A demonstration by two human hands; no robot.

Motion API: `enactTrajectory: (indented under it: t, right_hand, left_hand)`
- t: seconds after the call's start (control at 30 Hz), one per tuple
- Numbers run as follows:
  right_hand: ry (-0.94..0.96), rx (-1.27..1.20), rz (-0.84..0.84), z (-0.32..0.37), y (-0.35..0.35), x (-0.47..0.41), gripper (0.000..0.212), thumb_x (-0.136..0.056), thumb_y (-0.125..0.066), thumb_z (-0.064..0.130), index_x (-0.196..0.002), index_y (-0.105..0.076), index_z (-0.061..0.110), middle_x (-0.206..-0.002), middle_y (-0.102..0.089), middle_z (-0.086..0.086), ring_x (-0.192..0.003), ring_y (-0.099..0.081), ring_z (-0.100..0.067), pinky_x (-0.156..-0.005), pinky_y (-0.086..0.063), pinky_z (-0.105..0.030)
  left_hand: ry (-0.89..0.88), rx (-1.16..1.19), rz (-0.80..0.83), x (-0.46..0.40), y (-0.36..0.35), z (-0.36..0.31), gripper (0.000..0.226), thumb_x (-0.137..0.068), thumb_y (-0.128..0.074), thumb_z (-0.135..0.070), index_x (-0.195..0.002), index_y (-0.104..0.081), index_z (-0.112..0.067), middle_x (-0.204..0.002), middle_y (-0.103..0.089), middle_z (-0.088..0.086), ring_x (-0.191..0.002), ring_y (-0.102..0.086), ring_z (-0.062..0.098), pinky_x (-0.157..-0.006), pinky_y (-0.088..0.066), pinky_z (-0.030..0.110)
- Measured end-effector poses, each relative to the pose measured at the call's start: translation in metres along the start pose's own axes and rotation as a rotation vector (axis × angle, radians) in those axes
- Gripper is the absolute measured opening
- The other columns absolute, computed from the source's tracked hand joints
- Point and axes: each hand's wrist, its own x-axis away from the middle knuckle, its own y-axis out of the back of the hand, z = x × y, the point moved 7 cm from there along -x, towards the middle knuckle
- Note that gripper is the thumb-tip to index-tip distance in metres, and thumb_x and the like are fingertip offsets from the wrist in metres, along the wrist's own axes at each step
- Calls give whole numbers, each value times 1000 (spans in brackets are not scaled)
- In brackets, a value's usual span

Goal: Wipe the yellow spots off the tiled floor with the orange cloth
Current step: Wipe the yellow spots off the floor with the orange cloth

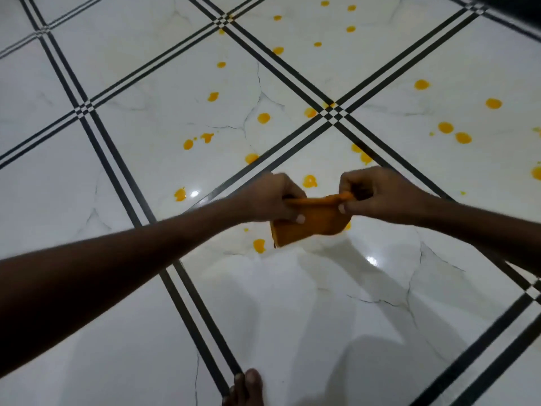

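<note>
Both hands hold the orange cloth (pixel 314 222) up above the floor, in the middle of the view. My left hand (pixel 270 197) pinches its left top edge and my right hand (pixel 377 194) pinches its right top edge, so the cloth hangs folded between them. Several yellow spots dot the white tiled floor (pixel 292 303) beyond and around the hands: one (pixel 309 181) shows between the hands, one (pixel 259 245) lies just below the cloth's left corner, another (pixel 180 194) sits to the left. More spots spread toward the far right (pixel 463 138).
The tiles are glossy white marble pattern with black double-line borders (pixel 187 294) crossing diagonally. My bare foot (pixel 244 388) shows at the bottom edge. A dark edge (pixel 524 10) fills the top right corner.
</note>
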Motion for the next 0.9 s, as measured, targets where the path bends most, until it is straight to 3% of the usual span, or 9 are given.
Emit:
enactTrajectory:
  t: [0.1,0.2,0.27,0.4,0.53,0.6,0.67,0.77,0.9]
  right_hand:
    - [107,45,-204,6,28,5,17,-83,-78,11,-78,-63,15,-76,-70,2,-78,-70,-12,-74,-60,-32]
    - [183,277,-364,-5,19,21,17,-81,-80,18,-84,-63,18,-77,-68,9,-75,-69,-17,-68,-56,-34]
    - [157,447,-319,-35,-10,30,16,-83,-77,24,-90,-63,19,-78,-64,5,-75,-66,-25,-64,-51,-36]
    - [129,768,-28,-94,-81,50,19,-85,-71,32,-90,-63,16,-82,-68,-7,-76,-63,-28,-68,-51,-38]
    - [250,755,-265,-89,-95,25,33,-96,-44,32,-100,-66,8,-96,-70,-16,-84,-65,-35,-74,-53,-43]
    - [191,741,-196,-89,-114,-10,49,-101,-37,40,-131,-58,8,-138,-59,-22,-125,-56,-41,-102,-46,-51]
    - [144,792,-85,-102,-137,-31,68,-104,-24,56,-159,-31,17,-168,-25,-15,-154,-24,-36,-123,-24,-56]
    - [45,815,-179,-138,-129,-19,73,-102,-15,62,-165,-11,24,-172,-10,-8,-159,-9,-31,-125,-9,-58]
    - [-397,694,-518,-161,-107,32,79,-99,-30,55,-164,-9,16,-170,-12,-19,-157,-12,-41,-125,-5,-61]
  left_hand:
    - [-20,-64,-251,2,41,-19,11,-82,-73,-19,-92,-78,-20,-76,-72,-4,-72,-64,14,-68,-50,29]
    - [-33,-151,-437,7,31,-24,21,-87,-65,-21,-103,-78,-26,-86,-77,-3,-77,-67,14,-72,-51,26]
    - [-38,-200,-412,5,-11,-18,31,-91,-54,-28,-112,-75,-25,-100,-77,3,-89,-71,24,-82,-55,34]
    - [126,-321,17,6,-119,16,36,-93,-52,-25,-127,-64,-22,-114,-70,12,-103,-64,34,-88,-52,39]
    - [207,-356,-243,5,-118,42,34,-93,-47,-16,-121,-66,-19,-107,-70,7,-101,-65,28,-80,-53,36]
    - [210,-358,-405,3,-100,54,35,-93,-47,-11,-122,-67,-15,-108,-70,9,-101,-64,28,-81,-52,38]
    - [209,-373,-476,1,-85,70,35,-92,-51,-10,-124,-66,-9,-112,-69,13,-101,-63,32,-84,-53,43]
    - [258,-315,-531,5,-67,98,35,-91,-57,-15,-124,-63,-7,-116,-67,15,-106,-61,35,-89,-50,46]
    - [291,-348,-603,32,-64,121,35,-90,-62,-18,-122,-65,-4,-114,-70,15,-106,-63,35,-92,-49,46]
